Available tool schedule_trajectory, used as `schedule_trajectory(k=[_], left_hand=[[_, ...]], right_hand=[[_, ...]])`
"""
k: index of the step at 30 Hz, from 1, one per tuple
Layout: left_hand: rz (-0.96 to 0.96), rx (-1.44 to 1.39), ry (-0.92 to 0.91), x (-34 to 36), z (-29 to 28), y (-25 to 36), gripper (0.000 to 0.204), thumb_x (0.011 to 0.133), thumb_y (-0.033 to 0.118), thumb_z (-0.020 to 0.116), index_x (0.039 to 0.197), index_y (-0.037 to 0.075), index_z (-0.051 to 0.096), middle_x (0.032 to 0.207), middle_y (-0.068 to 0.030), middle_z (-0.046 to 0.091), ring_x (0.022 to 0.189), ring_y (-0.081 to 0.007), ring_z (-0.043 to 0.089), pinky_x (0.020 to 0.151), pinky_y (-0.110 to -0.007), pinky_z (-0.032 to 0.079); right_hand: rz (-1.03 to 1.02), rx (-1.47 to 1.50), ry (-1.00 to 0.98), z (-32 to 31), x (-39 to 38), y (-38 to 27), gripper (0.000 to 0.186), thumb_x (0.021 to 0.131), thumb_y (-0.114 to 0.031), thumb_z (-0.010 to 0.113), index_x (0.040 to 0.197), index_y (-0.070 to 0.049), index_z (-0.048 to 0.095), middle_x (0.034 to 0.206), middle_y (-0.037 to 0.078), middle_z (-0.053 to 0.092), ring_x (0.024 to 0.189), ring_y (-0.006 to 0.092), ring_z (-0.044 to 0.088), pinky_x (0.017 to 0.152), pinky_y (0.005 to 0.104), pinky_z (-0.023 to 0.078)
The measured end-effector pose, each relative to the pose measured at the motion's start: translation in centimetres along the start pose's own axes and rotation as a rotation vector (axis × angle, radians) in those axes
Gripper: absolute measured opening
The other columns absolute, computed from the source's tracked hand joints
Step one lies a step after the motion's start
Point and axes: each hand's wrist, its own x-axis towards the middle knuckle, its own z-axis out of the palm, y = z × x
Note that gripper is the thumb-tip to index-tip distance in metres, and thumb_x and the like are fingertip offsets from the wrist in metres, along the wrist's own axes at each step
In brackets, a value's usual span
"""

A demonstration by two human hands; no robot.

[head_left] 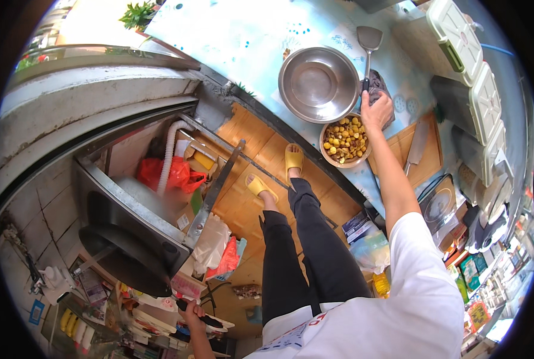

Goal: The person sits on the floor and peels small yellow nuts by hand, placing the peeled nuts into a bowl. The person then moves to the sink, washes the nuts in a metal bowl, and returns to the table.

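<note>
My left hand is closed around the black handle of a dark wok, which is tilted beside the sink cabinet at the lower left. Out to the right, my right hand grips the handle end of a metal spatula lying on the blue patterned counter. Some of its fingers are hidden. Left of that hand stands a wide stainless steel bowl. Just below it, a smaller bowl holds yellow and brown food pieces. A dark plastic bag lies behind my right hand.
A cleaver rests on a wooden cutting board at the right. Lidded white bins line the counter's far right. Red bags sit by a grey hose in the cabinet. A metal bar juts out there.
</note>
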Motion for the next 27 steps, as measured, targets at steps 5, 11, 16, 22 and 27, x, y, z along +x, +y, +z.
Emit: schedule_trajectory(k=[5,11,16,22,27], left_hand=[[0.019,-0.001,-0.064,0.6,0.1,0.7,0.019,0.073,0.004,0.056,0.077,0.011,0.039,0.049,0.0013,0.031,0.034,-0.0112,0.031,0.033,-0.027,0.029],[0.013,-0.066,-0.074,0.2,0.1,0.5,0.019,0.074,0.004,0.056,0.077,0.011,0.039,0.049,0.0011,0.032,0.035,-0.0109,0.032,0.033,-0.026,0.03],[-0.008,-0.057,-0.069,0.2,-0.3,0.3,0.018,0.074,0.004,0.056,0.074,0.011,0.039,0.049,0.0009,0.033,0.035,-0.011,0.034,0.033,-0.026,0.031],[-0.027,-0.109,-0.116,0.8,-0.7,0.3,0.021,0.074,0.002,0.058,0.072,0.01,0.039,0.048,0.0005,0.035,0.035,-0.0123,0.034,0.035,-0.028,0.032],[0.024,-0.049,-0.148,1.1,-0.5,1.0,0.014,0.077,0.004,0.054,0.084,0.008,0.042,0.052,0.0002,0.039,0.037,-0.0113,0.037,0.035,-0.027,0.033]], right_hand=[[0.164,0.276,-0.343,1.9,-0.7,-2.3,0.054,0.067,-0.031,0.068,0.105,0.003,0.049,0.095,0.019,0.06,0.092,0.0327,0.058,0.081,0.0381,0.043],[0.113,0.722,-0.49,-4.0,-1.2,-6.5,0.026,0.066,-0.011,0.059,0.088,0.001,0.056,0.077,0.013,0.061,0.066,0.024,0.059,0.059,0.0319,0.047],[0.255,0.969,-1.008,-19.8,-2.6,-13.0,0.022,0.066,-0.002,0.054,0.089,0.001,0.052,0.065,0.003,0.053,0.041,0.0054,0.043,0.033,0.0188,0.028],[0.222,0.878,-1.349,-29.9,-4.8,-18.0,0.031,0.062,-0.001,0.053,0.093,0.002,0.05,0.063,0.002,0.05,0.039,0.0041,0.043,0.03,0.0162,0.031],[0.116,0.818,-1.353,-34.2,-6.7,-21.0,0.046,0.057,-0.003,0.055,0.103,0.006,0.048,0.075,0.006,0.056,0.045,0.0075,0.051,0.032,0.0169,0.037]])
